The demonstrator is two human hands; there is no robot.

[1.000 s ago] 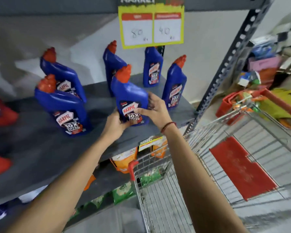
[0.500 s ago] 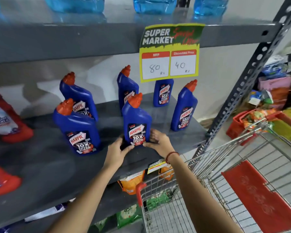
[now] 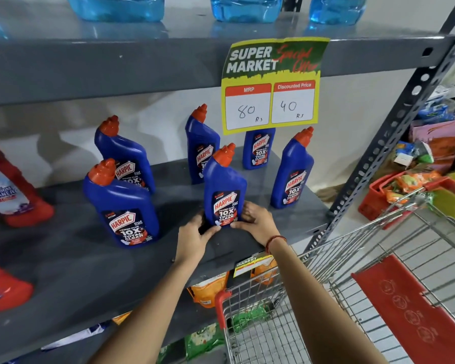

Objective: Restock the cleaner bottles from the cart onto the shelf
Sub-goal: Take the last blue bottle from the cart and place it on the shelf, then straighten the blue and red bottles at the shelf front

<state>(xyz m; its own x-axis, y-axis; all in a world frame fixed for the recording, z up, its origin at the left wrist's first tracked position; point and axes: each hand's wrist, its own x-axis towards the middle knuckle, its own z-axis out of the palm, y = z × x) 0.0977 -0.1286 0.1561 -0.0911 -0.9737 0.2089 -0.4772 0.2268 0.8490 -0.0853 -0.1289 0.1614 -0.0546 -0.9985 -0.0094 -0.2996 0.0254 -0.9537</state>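
A blue Harpic cleaner bottle [image 3: 224, 185] with an orange-red cap stands upright on the grey shelf [image 3: 76, 264], near its front edge. My left hand [image 3: 195, 236] grips its base from the left and my right hand [image 3: 256, 222] grips it from the right. Several more blue Harpic bottles stand on the same shelf: one at front left [image 3: 121, 206], one behind that [image 3: 124, 153], one behind the held bottle [image 3: 201, 145], one at the back under the price sign [image 3: 258, 149] and one at right [image 3: 292, 170]. The wire cart [image 3: 326, 298] sits at lower right; no bottles show in it.
Red bathroom cleaner bottles [image 3: 8, 187] stand at the shelf's left end. A yellow price sign [image 3: 271, 85] hangs from the upper shelf, which holds clear blue bottles [image 3: 244, 7]. A perforated metal upright [image 3: 394, 137] stands at right, with a red basket [image 3: 384, 198] beyond. Orange packets [image 3: 208, 290] lie below.
The view has tilted up and steadied. My hands have slid down from the bottle's label to its base, and the bottle now stands on the shelf.
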